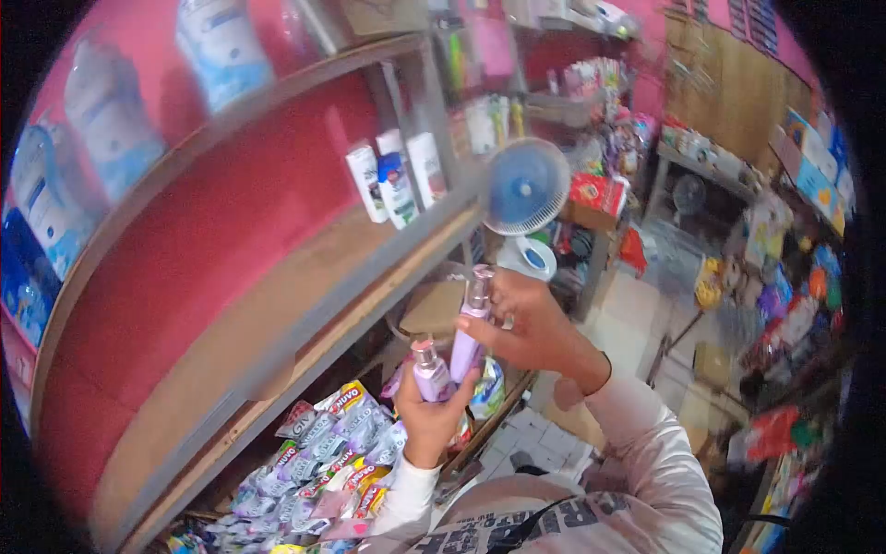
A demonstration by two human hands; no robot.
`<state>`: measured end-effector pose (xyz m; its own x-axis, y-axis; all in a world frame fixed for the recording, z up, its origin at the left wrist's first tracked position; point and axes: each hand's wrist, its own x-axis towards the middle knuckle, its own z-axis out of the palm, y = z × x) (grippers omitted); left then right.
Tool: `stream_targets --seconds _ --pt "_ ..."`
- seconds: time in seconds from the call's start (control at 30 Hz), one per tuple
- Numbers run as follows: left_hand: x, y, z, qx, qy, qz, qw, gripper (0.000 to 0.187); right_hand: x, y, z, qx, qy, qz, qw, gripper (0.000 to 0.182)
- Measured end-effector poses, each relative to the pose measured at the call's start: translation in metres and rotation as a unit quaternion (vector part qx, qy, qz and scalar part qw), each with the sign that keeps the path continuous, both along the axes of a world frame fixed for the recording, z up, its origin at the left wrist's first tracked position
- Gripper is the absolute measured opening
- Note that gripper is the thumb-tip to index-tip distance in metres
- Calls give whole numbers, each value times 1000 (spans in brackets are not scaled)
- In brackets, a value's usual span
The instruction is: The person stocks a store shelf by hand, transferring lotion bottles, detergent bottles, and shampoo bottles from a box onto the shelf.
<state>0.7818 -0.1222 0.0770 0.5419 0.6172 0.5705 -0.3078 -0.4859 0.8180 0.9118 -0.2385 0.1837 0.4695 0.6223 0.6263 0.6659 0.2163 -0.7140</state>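
Note:
My left hand (432, 417) is wrapped round a small light-purple bottle (431, 376) with a clear cap and a pinkish top. In my right hand (533, 319) is a second light-purple bottle (468, 349), taller in view, gripped near its clear cap between thumb and fingers. Both bottles stand nearly upright, side by side, in front of the shelf edge. Below my left hand lies a pile of glossy refill pouches (323, 452), mostly purple and grey with some red and yellow labels.
A wooden shelf (249, 268) against the pink wall holds several white and blue bottles (395, 189) at its far end. Large pale bottles (221, 55) line the upper shelf. A blue fan (526, 187) stands beyond my right hand. Packed goods (794, 277) crowd the right side.

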Motion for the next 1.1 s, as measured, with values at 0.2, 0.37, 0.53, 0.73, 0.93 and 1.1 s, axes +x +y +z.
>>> stream_targets --seconds 0.2,0.37,0.53,0.73,0.93,1.1 --pt "-2 7 33 -81 -59 84 991 25 57 78 79 51 13 110 992 35" --pt "-15 -2 23 -108 -89 94 986 19 96 157 114 39 -159 -6 986 40" --pt "-33 -11 7 -127 -73 140 979 17 101 195 103 8 -202 -47 978 36" --pt "-50 -14 -5 -174 -52 161 970 13 116 237 74 -69 -198 -33 977 37" --pt "-50 -7 -16 -165 -54 160 972 16 120 247 56 -92 -205 -58 973 34" --pt "-44 -1 -15 -172 -60 147 972 16 127 254 45 -134 -214 -67 965 38"
